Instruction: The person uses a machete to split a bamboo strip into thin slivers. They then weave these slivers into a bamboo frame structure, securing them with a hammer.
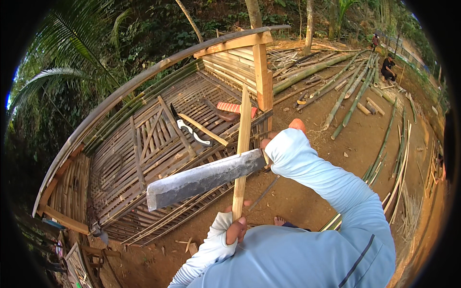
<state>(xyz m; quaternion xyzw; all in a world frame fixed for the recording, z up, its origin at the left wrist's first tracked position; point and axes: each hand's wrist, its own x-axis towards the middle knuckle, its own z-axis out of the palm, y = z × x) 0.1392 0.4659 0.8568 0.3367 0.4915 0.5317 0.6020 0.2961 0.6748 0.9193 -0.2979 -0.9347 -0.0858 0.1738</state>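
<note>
My left hand (235,231), low in the middle, is closed around the lower end of a pale wooden strip (244,120). The strip stands nearly upright, with a slanted top end. Higher up and to the right, my right hand (269,139) grips the handle of a machete (201,180); the sleeve hides much of its fingers. The wide, dull grey blade points left and crosses in front of the strip, its edge at or very close to the wood. Whether it cuts in cannot be told.
Beyond the blade stands a slatted bamboo platform (113,173) with a curved rail (125,91). On it lie a white-handled tool (192,133), a wooden piece (204,129) and a red-striped object (229,107). Bamboo poles (353,91) cover ground at right, where a person (388,68) crouches.
</note>
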